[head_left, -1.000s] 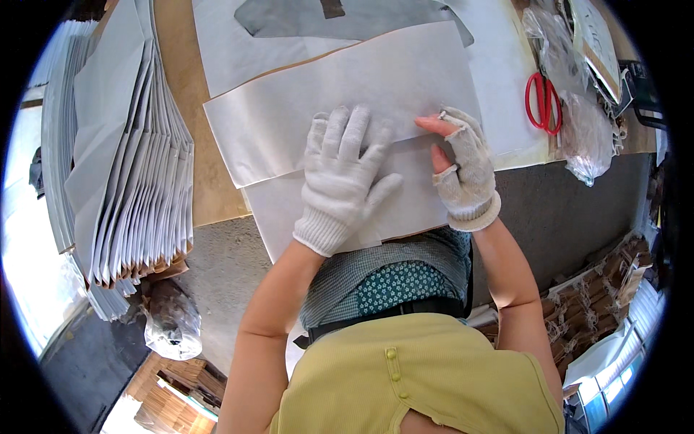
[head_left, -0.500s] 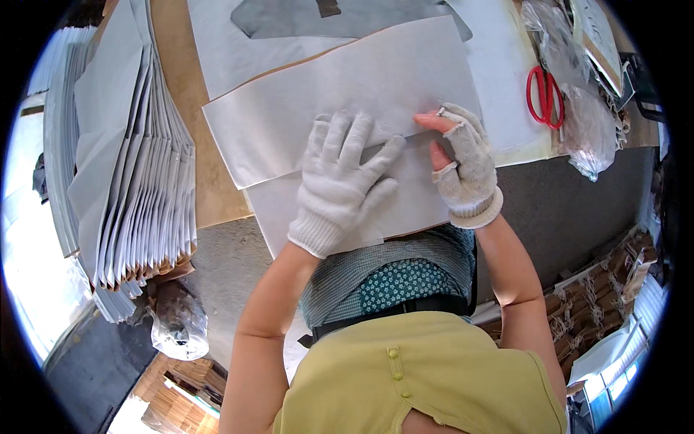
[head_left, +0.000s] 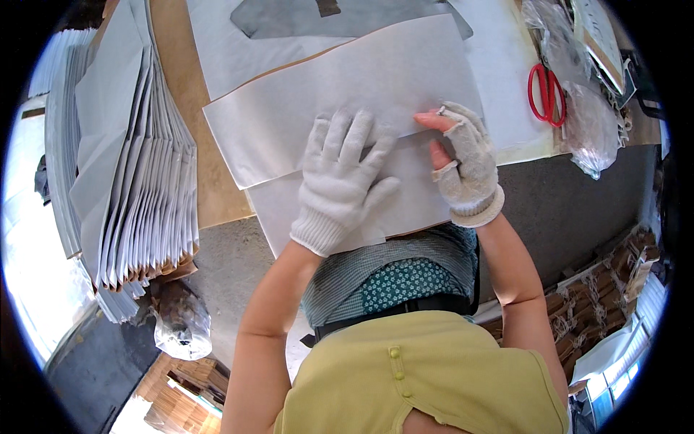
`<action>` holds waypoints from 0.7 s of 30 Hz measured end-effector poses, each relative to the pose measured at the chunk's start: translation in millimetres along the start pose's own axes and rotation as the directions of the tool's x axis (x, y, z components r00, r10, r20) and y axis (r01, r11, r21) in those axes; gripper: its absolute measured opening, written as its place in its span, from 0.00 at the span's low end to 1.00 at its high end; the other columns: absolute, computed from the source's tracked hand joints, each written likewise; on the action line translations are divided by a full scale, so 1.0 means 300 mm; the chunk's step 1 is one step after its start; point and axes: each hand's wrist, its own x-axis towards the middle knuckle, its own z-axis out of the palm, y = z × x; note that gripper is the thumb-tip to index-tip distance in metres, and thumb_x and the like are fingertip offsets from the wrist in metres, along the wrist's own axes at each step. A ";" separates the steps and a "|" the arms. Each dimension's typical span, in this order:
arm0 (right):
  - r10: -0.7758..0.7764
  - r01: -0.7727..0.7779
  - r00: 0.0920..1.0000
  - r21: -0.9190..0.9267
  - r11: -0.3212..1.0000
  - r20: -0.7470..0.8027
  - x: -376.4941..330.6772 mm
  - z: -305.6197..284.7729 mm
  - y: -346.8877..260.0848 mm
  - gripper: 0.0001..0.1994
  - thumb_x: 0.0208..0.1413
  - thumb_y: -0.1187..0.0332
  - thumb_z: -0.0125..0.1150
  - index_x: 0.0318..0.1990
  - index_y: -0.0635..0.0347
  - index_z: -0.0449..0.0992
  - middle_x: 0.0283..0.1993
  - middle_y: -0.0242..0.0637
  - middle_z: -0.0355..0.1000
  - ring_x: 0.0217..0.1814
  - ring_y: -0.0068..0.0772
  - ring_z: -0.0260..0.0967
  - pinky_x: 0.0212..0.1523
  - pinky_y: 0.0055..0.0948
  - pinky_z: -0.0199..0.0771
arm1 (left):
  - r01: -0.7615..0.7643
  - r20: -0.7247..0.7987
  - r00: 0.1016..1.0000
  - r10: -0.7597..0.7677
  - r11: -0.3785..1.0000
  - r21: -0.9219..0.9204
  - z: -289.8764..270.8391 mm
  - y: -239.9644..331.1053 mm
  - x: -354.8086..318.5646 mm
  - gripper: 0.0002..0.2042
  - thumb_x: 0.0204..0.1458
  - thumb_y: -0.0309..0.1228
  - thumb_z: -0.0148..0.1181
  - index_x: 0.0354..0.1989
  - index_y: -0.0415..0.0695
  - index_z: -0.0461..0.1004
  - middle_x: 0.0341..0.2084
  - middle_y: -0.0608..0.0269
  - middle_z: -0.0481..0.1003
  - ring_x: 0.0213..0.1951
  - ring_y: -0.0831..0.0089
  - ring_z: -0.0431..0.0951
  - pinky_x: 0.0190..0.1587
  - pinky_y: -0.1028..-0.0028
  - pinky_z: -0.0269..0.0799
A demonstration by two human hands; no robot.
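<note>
A large white paper sheet (head_left: 289, 134) with a brown underside lies folded over on the table in front of me, its upper layer's near edge crossing under my hands. My left hand (head_left: 338, 181), in a white knit glove, rests flat on it with the fingers spread. My right hand (head_left: 463, 163) wears a worn glove that leaves thumb and index finger bare. Its thumb and index finger are apart, with the index fingertip at the paper's surface near that edge. Nothing shows between them. Beyond the sheet lies a grey flat template (head_left: 347, 20) with a dark patch.
A tall stack of folded white paper (head_left: 137, 166) with brown edges stands at the left. Red-handled scissors (head_left: 546, 94) and clear plastic bags (head_left: 589, 130) lie at the right. Below the stack is a plastic-wrapped bundle (head_left: 182, 325); tied brown bundles (head_left: 593, 304) sit lower right.
The fingers of my left hand have shifted very slightly on the paper. My right hand keeps nearly the same place, and the sheet has not visibly moved.
</note>
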 end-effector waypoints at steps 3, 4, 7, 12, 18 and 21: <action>0.008 -0.008 1.000 0.003 1.000 -0.001 0.001 0.003 -0.003 0.18 0.53 0.77 0.61 0.53 0.56 0.82 0.49 0.43 0.80 0.59 0.54 0.76 0.61 0.46 0.76 | -0.047 0.002 0.999 0.047 0.999 0.012 -0.019 -0.001 0.012 0.34 0.46 0.46 0.71 0.64 0.49 0.76 0.65 0.49 0.68 0.67 0.46 0.66 0.71 0.41 0.58; 0.008 -0.008 1.000 0.004 1.000 -0.002 0.003 0.003 -0.004 0.19 0.53 0.77 0.61 0.53 0.55 0.82 0.49 0.43 0.80 0.59 0.53 0.76 0.61 0.46 0.76 | -0.066 0.002 0.998 0.066 0.998 0.006 -0.030 -0.001 0.018 0.33 0.46 0.45 0.71 0.63 0.49 0.76 0.64 0.49 0.69 0.66 0.46 0.67 0.71 0.41 0.59; 0.019 -0.019 1.000 -0.030 0.999 -0.003 0.003 -0.001 -0.009 0.19 0.52 0.77 0.62 0.53 0.54 0.82 0.49 0.42 0.80 0.59 0.52 0.76 0.62 0.46 0.75 | -0.073 -0.065 0.996 0.063 0.982 -0.171 -0.044 -0.032 0.026 0.29 0.49 0.36 0.70 0.63 0.46 0.76 0.62 0.49 0.71 0.64 0.48 0.71 0.69 0.46 0.64; -0.181 0.199 0.977 -0.162 0.967 0.115 0.023 0.036 -0.061 0.24 0.44 0.75 0.66 0.54 0.52 0.82 0.52 0.34 0.80 0.61 0.43 0.75 0.61 0.42 0.75 | 0.264 -0.163 0.870 -0.466 0.718 -0.644 0.004 -0.032 -0.025 0.25 0.57 0.19 0.61 0.65 0.43 0.73 0.61 0.51 0.74 0.61 0.57 0.76 0.65 0.62 0.72; -0.218 0.270 0.943 -0.199 0.942 0.252 0.030 0.039 -0.087 0.27 0.39 0.73 0.67 0.53 0.50 0.83 0.57 0.28 0.79 0.62 0.39 0.73 0.60 0.41 0.75 | 0.210 -0.225 0.888 -0.401 0.788 -0.579 -0.003 -0.031 -0.011 0.25 0.57 0.16 0.61 0.65 0.41 0.73 0.59 0.50 0.75 0.59 0.56 0.78 0.60 0.64 0.75; -0.180 0.220 0.956 -0.163 0.962 0.232 0.015 0.032 -0.057 0.28 0.38 0.74 0.67 0.54 0.50 0.82 0.59 0.27 0.78 0.62 0.39 0.73 0.60 0.41 0.75 | 0.195 -0.239 0.884 -0.401 0.783 -0.591 -0.001 -0.028 -0.010 0.24 0.58 0.17 0.61 0.65 0.41 0.73 0.59 0.51 0.75 0.59 0.58 0.78 0.60 0.65 0.75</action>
